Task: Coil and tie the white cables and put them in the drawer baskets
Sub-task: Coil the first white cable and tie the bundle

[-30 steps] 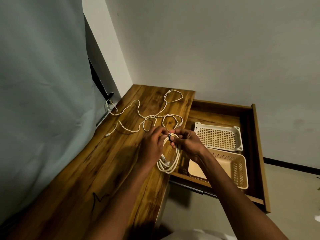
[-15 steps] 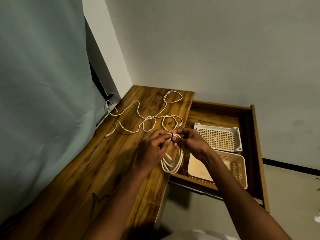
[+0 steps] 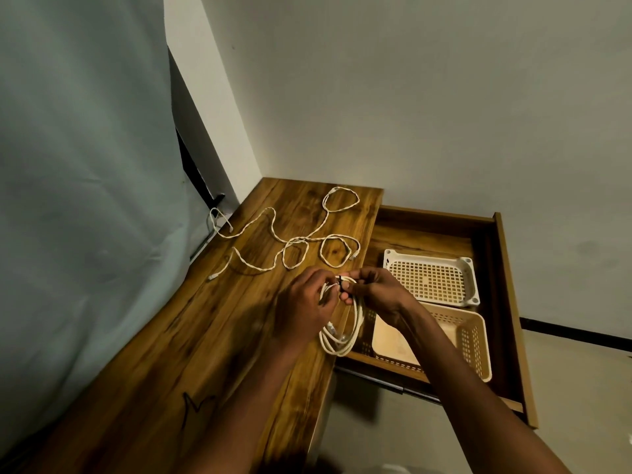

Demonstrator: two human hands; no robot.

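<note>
Coiled cable [image 3: 342, 331] is pinched by left hand [image 3: 301, 309] and right hand [image 3: 376, 294] at black tie [image 3: 339, 281]; loosened pinching likely lets loops spring apart.

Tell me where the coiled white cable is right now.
In the head view, the coiled white cable hangs at centre frame, pinched at its top between the left hand and right hand, over the desk's right edge beside the open drawer.

Left hand [image 3: 304, 302], right hand [image 3: 374, 295] pinch coiled white cable [image 3: 342, 333] above desk [image 3: 205, 336].
</note>
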